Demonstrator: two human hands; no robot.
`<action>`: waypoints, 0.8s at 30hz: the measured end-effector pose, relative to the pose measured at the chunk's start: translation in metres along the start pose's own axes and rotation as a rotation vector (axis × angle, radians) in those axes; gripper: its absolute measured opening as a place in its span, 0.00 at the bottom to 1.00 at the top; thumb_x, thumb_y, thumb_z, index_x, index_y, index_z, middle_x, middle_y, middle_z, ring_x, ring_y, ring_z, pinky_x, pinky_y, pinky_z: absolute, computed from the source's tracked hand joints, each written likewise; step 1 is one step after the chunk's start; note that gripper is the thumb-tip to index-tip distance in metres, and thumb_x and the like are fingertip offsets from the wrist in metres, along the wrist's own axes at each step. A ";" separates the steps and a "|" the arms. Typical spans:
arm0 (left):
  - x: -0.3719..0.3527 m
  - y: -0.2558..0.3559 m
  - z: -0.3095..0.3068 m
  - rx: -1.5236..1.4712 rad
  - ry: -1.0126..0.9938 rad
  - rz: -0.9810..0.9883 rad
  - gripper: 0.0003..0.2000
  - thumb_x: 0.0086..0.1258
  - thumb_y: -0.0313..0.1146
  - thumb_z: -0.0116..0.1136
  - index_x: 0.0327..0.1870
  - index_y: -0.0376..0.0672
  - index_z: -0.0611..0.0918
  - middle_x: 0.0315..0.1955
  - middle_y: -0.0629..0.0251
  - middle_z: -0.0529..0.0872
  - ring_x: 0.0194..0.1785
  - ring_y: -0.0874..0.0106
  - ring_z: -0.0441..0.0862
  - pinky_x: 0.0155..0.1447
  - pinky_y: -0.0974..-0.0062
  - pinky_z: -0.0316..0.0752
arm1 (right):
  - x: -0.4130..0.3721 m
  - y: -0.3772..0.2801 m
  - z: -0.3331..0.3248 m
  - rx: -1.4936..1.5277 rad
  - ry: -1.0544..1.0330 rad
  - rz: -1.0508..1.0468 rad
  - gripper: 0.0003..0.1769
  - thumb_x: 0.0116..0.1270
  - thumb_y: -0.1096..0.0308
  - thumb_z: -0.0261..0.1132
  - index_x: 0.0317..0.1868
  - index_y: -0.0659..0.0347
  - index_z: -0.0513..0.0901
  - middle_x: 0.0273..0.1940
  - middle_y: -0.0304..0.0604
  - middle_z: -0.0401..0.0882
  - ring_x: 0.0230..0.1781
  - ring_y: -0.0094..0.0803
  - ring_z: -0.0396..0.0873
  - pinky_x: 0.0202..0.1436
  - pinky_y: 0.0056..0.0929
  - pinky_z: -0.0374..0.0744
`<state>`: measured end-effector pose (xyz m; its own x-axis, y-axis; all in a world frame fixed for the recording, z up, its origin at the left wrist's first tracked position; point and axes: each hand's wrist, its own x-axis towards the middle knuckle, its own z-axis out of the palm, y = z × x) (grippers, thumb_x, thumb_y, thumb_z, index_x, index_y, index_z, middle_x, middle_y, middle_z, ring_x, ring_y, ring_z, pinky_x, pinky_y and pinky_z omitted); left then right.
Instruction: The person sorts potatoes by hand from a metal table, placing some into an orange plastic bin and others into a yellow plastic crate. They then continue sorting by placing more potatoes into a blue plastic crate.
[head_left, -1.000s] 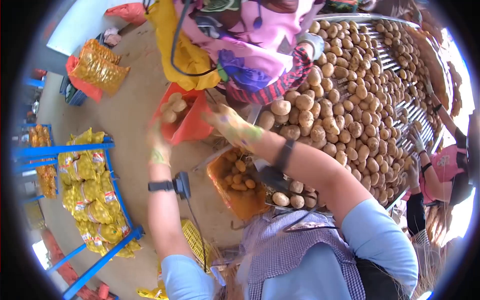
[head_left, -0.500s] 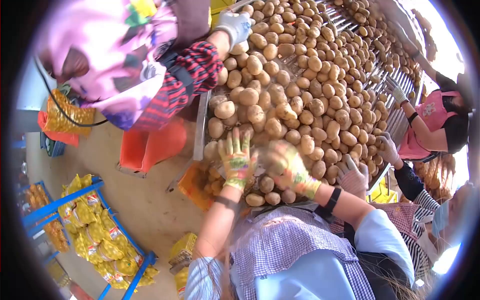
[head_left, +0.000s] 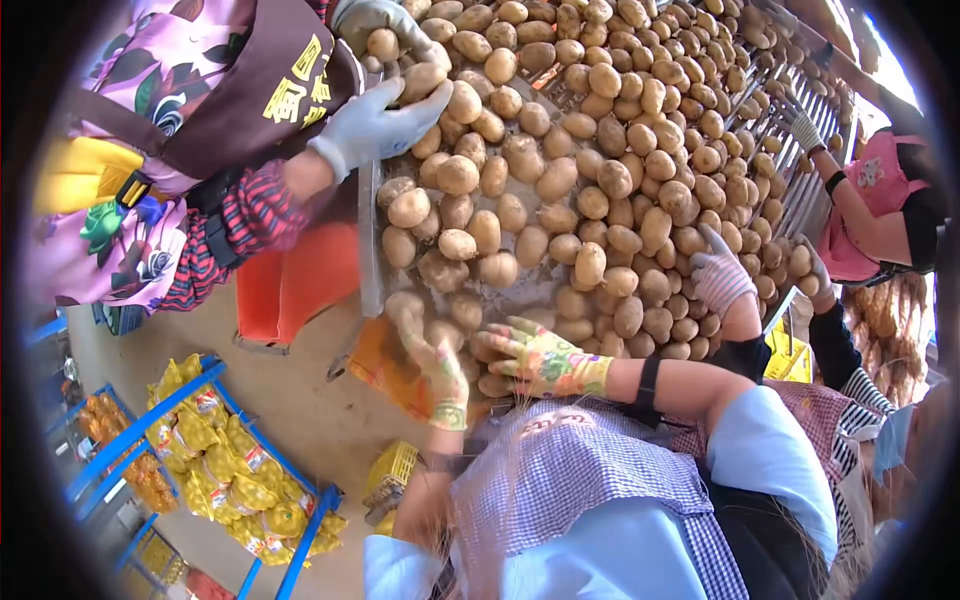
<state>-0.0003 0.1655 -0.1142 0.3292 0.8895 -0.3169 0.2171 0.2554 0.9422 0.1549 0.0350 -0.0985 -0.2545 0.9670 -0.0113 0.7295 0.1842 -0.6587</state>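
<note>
Many potatoes (head_left: 590, 265) lie spread over a metal sorting table (head_left: 371, 250). My left hand (head_left: 438, 372), in a floral glove, is at the table's near left corner beside the orange chute or bag (head_left: 385, 368); its fingers are blurred and overlap potatoes, so a grip is unclear. My right hand (head_left: 545, 362), in a matching glove, lies on potatoes just right of it, fingers spread and pointing left.
At upper left a co-worker's gloved hands (head_left: 375, 125) handle potatoes. Other co-workers' gloved hands (head_left: 722, 280) reach in from the right. A red crate (head_left: 300, 285) stands left of the table, and yellow net bags (head_left: 225, 460) fill a blue rack (head_left: 150, 415).
My left hand has moved left and down, and my right hand has come down and left. The upper-left co-worker has shifted, with both gloved hands now showing. Some potatoes have moved.
</note>
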 end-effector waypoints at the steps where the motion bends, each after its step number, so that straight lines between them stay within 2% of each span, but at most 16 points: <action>1: 0.007 0.031 0.003 0.250 -0.057 0.210 0.34 0.73 0.34 0.52 0.79 0.37 0.57 0.78 0.48 0.56 0.79 0.53 0.57 0.80 0.59 0.56 | 0.001 0.002 -0.011 0.014 0.130 0.021 0.39 0.55 0.56 0.73 0.68 0.50 0.73 0.69 0.52 0.66 0.75 0.56 0.61 0.79 0.59 0.59; 2: 0.007 0.029 0.004 0.251 -0.065 0.204 0.34 0.73 0.34 0.52 0.79 0.37 0.57 0.78 0.48 0.56 0.79 0.53 0.57 0.80 0.59 0.56 | 0.002 0.007 -0.027 0.025 0.257 0.046 0.38 0.55 0.57 0.73 0.67 0.51 0.74 0.68 0.51 0.68 0.74 0.56 0.62 0.78 0.59 0.59; 4: 0.009 0.035 0.011 0.664 -0.036 0.655 0.35 0.71 0.42 0.60 0.77 0.38 0.63 0.75 0.45 0.59 0.77 0.48 0.58 0.79 0.52 0.55 | 0.012 0.009 -0.082 -0.204 0.350 0.430 0.37 0.54 0.58 0.72 0.65 0.60 0.74 0.66 0.52 0.69 0.71 0.55 0.65 0.72 0.59 0.63; 5: 0.014 0.045 0.016 0.742 -0.109 0.731 0.38 0.68 0.49 0.64 0.75 0.38 0.66 0.73 0.41 0.62 0.76 0.42 0.58 0.78 0.44 0.52 | 0.008 0.026 -0.069 -0.410 0.427 0.521 0.37 0.54 0.58 0.71 0.65 0.60 0.74 0.66 0.52 0.70 0.70 0.54 0.65 0.72 0.58 0.63; 6: 0.018 0.046 0.024 0.795 -0.200 0.660 0.39 0.68 0.51 0.63 0.76 0.41 0.66 0.74 0.42 0.62 0.77 0.41 0.55 0.78 0.39 0.49 | 0.002 0.037 -0.055 -0.613 0.503 0.611 0.36 0.55 0.57 0.70 0.65 0.60 0.75 0.65 0.52 0.70 0.69 0.54 0.65 0.72 0.57 0.62; 8: 0.019 0.031 0.036 1.108 -0.280 0.592 0.39 0.67 0.54 0.62 0.76 0.44 0.67 0.76 0.45 0.60 0.78 0.41 0.53 0.79 0.40 0.46 | -0.008 0.018 -0.057 -0.343 -0.081 0.389 0.31 0.59 0.56 0.69 0.63 0.54 0.78 0.62 0.47 0.75 0.70 0.47 0.68 0.73 0.55 0.64; 9: 0.022 0.009 0.036 1.171 -0.271 0.611 0.38 0.67 0.54 0.60 0.77 0.47 0.68 0.78 0.48 0.57 0.79 0.40 0.50 0.80 0.40 0.43 | -0.008 0.009 -0.055 -0.242 0.041 0.253 0.28 0.57 0.58 0.70 0.59 0.55 0.80 0.62 0.46 0.77 0.67 0.48 0.71 0.71 0.52 0.67; 10: 0.024 0.004 0.032 1.198 -0.298 0.639 0.39 0.62 0.54 0.62 0.76 0.49 0.70 0.78 0.51 0.58 0.79 0.39 0.50 0.77 0.34 0.47 | 0.000 0.001 -0.059 -0.138 0.159 0.117 0.25 0.56 0.61 0.71 0.55 0.57 0.81 0.62 0.44 0.78 0.65 0.49 0.74 0.69 0.50 0.71; 12: 0.017 -0.005 0.023 1.097 -0.340 0.673 0.36 0.69 0.51 0.57 0.77 0.46 0.66 0.80 0.49 0.53 0.80 0.39 0.46 0.80 0.39 0.42 | 0.026 0.015 -0.102 -0.064 0.367 0.426 0.22 0.57 0.62 0.71 0.53 0.54 0.81 0.44 0.47 0.79 0.46 0.50 0.80 0.48 0.49 0.81; 13: 0.015 -0.012 0.019 1.102 -0.332 0.707 0.40 0.61 0.52 0.63 0.75 0.47 0.69 0.79 0.52 0.57 0.79 0.38 0.50 0.78 0.37 0.49 | 0.036 0.031 -0.126 -0.144 0.517 0.441 0.18 0.58 0.65 0.70 0.50 0.54 0.81 0.44 0.48 0.79 0.44 0.51 0.80 0.45 0.48 0.80; 14: 0.009 -0.012 0.016 1.108 -0.344 0.695 0.40 0.61 0.52 0.63 0.75 0.47 0.69 0.79 0.52 0.57 0.79 0.38 0.50 0.78 0.37 0.49 | 0.038 0.066 -0.128 -0.374 0.544 0.573 0.15 0.61 0.66 0.66 0.49 0.55 0.81 0.44 0.49 0.79 0.42 0.51 0.80 0.42 0.47 0.78; 15: 0.002 -0.011 0.014 1.076 -0.400 0.612 0.40 0.60 0.50 0.64 0.75 0.46 0.69 0.78 0.51 0.57 0.78 0.38 0.51 0.78 0.38 0.48 | 0.038 0.112 -0.129 -0.636 0.354 0.603 0.13 0.65 0.68 0.61 0.49 0.55 0.81 0.44 0.49 0.79 0.43 0.50 0.80 0.42 0.46 0.78; 16: -0.001 -0.007 0.014 1.041 -0.446 0.537 0.40 0.59 0.48 0.65 0.74 0.45 0.70 0.78 0.50 0.57 0.78 0.38 0.51 0.79 0.38 0.48 | 0.044 0.118 -0.139 -0.632 0.329 0.560 0.21 0.59 0.76 0.60 0.55 0.57 0.79 0.50 0.52 0.77 0.49 0.52 0.79 0.45 0.46 0.79; 17: -0.007 0.008 0.014 0.973 -0.405 0.551 0.38 0.57 0.43 0.68 0.71 0.41 0.71 0.75 0.47 0.62 0.76 0.39 0.55 0.77 0.40 0.52 | 0.054 0.125 -0.142 -0.773 0.133 0.557 0.11 0.67 0.70 0.58 0.49 0.57 0.81 0.45 0.49 0.81 0.44 0.47 0.82 0.42 0.44 0.78; 22: -0.006 0.022 0.020 0.693 -0.195 0.613 0.33 0.57 0.40 0.70 0.65 0.36 0.76 0.67 0.47 0.70 0.69 0.43 0.64 0.71 0.44 0.60 | 0.055 0.142 -0.157 -0.729 0.041 0.523 0.12 0.68 0.70 0.58 0.50 0.60 0.81 0.47 0.53 0.81 0.45 0.50 0.82 0.45 0.45 0.79; 24: -0.003 0.031 0.026 0.572 -0.165 0.628 0.28 0.58 0.38 0.70 0.60 0.34 0.79 0.63 0.47 0.74 0.66 0.45 0.69 0.71 0.45 0.61 | 0.052 0.125 -0.172 -0.549 -0.093 0.688 0.28 0.45 0.71 0.74 0.51 0.61 0.79 0.52 0.53 0.78 0.51 0.53 0.79 0.49 0.46 0.80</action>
<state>0.0294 0.1605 -0.0872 0.6629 0.7241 0.1903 0.3645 -0.5341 0.7628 0.3424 0.1382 -0.0519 0.3199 0.8809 -0.3487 0.9357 -0.3515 -0.0295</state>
